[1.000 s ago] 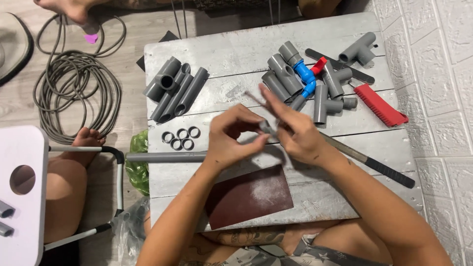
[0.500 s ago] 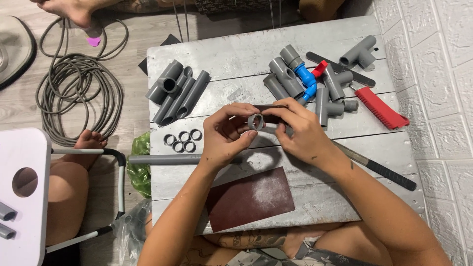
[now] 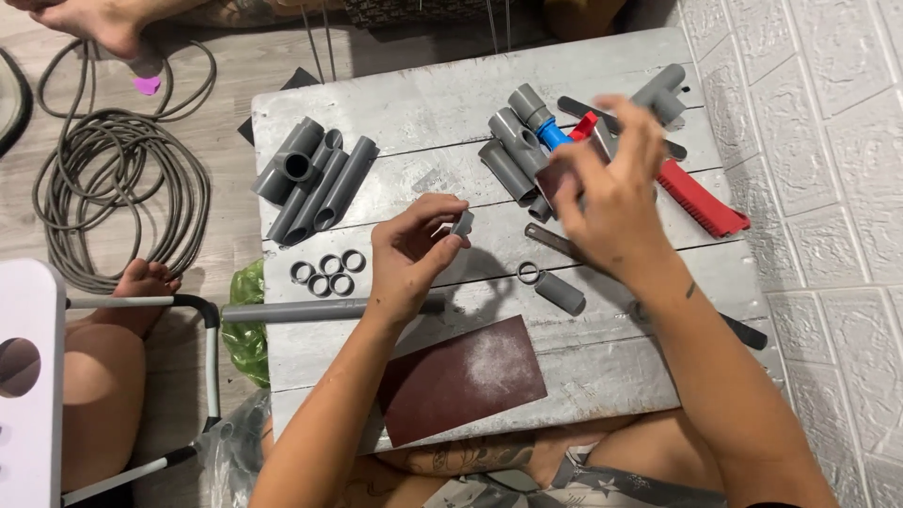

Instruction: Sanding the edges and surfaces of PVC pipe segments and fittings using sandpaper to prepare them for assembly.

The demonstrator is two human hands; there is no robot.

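A grey plank worktop fills the middle of the view, with a white brick-pattern wall at its right edge and a wooden floor to its left. On that floor lies a big coil of grey hose. A dark red-brown sheet of sandpaper, dusted white at its centre, rests flat at the near edge of the worktop, and one long grey pipe runs along the plank just behind it, sticking out past the left edge. At the back left sits a cluster of about five grey pipe pieces; at the back right, a heap of grey fittings with one blue piece among them — too tangled to count. A red-handled tool lies by the wall.

Five small grey rings sit together left of centre. One short grey pipe stub lies with a single ring touching its end.

The left hand pinches a small grey sleeve between thumb and fingertips, just above the worktop. The right hand is raised over the fittings, fingers closed on a small dark scrap — blurred, so what it is I cannot tell.
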